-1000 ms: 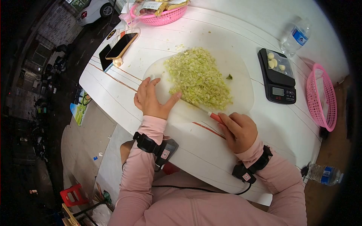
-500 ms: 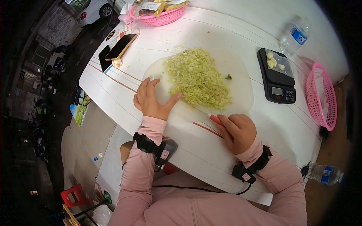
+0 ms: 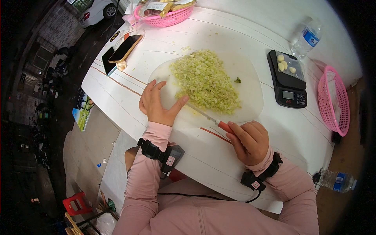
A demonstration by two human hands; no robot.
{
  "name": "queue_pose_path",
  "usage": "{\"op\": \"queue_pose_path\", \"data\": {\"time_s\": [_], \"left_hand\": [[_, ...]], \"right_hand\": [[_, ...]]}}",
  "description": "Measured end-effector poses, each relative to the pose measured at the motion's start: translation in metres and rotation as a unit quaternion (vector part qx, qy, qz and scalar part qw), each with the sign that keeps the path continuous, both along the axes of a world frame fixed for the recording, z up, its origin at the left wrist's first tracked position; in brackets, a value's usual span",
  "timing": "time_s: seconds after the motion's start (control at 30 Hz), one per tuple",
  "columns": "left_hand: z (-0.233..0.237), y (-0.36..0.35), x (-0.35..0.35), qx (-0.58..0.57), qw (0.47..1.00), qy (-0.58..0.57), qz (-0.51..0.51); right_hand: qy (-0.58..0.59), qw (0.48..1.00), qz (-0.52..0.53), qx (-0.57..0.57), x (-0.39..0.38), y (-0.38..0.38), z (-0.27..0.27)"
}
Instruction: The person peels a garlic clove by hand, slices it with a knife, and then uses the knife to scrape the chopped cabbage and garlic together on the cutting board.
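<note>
Finely chopped pale green vegetable [image 3: 207,82] is heaped on a translucent white cutting board [image 3: 250,94]. My right hand [image 3: 250,141] is closed round the red handle of a knife [image 3: 207,116], whose thin blade points left along the near edge of the heap. At the board's left side rests my left hand [image 3: 158,103], its fingers spread and its thumb touching the edge of the vegetable, close to the blade's tip. A small dark green leaf piece [image 3: 237,80] lies on the board right of the heap.
Two phones [image 3: 125,49] and a garlic bulb [image 3: 122,65] lie at the left. Pink baskets [image 3: 174,18] stand at the back and right. A black scale [image 3: 290,92] bears bagged garlic cloves [image 3: 282,64]; a water bottle [image 3: 307,39] is behind it.
My right hand has shifted slightly right and down with the knife, and the blade shows more of its flat side. My left hand has hardly moved.
</note>
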State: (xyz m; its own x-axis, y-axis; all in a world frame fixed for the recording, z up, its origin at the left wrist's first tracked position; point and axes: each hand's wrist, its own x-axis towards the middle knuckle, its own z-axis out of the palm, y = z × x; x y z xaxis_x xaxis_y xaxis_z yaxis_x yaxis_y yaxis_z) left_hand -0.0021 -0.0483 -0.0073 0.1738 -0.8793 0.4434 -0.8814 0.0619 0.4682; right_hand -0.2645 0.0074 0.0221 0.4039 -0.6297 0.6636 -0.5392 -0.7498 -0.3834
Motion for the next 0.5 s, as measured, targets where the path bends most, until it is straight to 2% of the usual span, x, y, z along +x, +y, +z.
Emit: {"op": "queue_pose_path", "data": {"time_s": [0.27,0.5], "left_hand": [[0.0006,0.0002,0.0005,0.011,1.000,-0.001,-0.004],[-0.0019,-0.0004,0.0025,0.006,1.000,-0.005,-0.006]], "right_hand": [[0.011,1.000,0.000,0.012,0.0007,-0.0006,-0.0016],[0.087,0.995,-0.027,0.043,0.0028,-0.0007,-0.0025]]}}
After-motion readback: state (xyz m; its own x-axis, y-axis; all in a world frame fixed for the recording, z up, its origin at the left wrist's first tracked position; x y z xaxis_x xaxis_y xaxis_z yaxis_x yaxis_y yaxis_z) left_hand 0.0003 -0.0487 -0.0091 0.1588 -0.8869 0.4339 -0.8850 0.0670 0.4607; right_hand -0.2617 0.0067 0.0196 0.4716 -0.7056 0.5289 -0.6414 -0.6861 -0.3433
